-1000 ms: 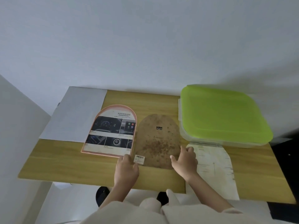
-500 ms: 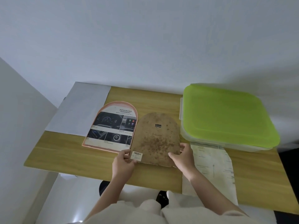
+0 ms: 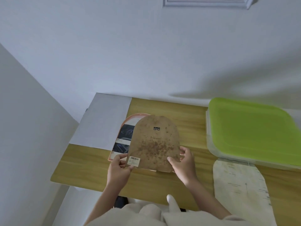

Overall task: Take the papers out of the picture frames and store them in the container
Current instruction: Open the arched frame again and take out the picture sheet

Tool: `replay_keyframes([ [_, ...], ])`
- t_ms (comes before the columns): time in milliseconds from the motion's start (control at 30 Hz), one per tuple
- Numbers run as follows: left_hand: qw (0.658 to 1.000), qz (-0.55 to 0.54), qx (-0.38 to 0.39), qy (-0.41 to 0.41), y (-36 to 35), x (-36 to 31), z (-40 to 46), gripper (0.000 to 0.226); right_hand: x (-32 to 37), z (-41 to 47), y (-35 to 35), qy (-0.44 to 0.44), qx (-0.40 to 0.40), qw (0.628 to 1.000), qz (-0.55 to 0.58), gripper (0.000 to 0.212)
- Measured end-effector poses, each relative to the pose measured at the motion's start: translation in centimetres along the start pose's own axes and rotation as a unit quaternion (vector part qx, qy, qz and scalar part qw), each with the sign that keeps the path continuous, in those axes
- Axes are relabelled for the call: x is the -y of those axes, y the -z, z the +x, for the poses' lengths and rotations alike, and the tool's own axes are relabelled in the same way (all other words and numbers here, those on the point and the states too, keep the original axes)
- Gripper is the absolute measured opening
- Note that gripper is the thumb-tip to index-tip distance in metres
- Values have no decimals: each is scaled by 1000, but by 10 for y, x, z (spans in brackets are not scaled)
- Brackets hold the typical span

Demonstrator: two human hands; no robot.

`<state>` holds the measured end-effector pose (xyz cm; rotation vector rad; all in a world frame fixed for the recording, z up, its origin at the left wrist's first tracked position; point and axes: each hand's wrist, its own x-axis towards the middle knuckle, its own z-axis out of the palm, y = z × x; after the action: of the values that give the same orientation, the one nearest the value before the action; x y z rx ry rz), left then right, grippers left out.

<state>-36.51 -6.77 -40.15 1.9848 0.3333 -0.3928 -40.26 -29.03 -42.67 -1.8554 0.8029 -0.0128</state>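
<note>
An arched picture frame (image 3: pixel 154 142) with a stained brown back and a barcode sticker is lifted off the wooden table, back side facing me. My left hand (image 3: pixel 119 168) pinches its lower left corner by the sticker. My right hand (image 3: pixel 184 162) grips its lower right edge, thumb on the back. Behind it a second arched frame (image 3: pixel 123 136) with an orange rim lies face up, showing a printed car-dashboard paper, partly hidden. A stained arched paper (image 3: pixel 241 185) lies on the table at the right. The clear container (image 3: pixel 211 144) carries a green lid (image 3: pixel 254 128).
A white sheet (image 3: pixel 104 119) lies on the wooden table (image 3: pixel 91 163) at its far left corner. White walls close in behind and at the left. The table's near edge runs just below my hands. A window frame (image 3: pixel 206 2) shows at the top.
Both hands went from resting at the brown-backed frame's bottom edge to gripping it. The frame has risen off the table, tilted towards me, and now overlaps the orange-rimmed frame.
</note>
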Motion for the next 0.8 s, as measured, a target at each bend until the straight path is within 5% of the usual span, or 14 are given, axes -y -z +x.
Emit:
replay_keyframes([
  [300,999,15,42,21,73,12,60,40,25,1,-77,2,-22,1000,-20,61],
  [567,986,105,126,-23,73,13,88,32,28,8,-86,-22,-93,994,-49,58],
  [800,967,193,150,-76,71,19,105,49,26,8,-91,-31,-74,995,-67,60],
])
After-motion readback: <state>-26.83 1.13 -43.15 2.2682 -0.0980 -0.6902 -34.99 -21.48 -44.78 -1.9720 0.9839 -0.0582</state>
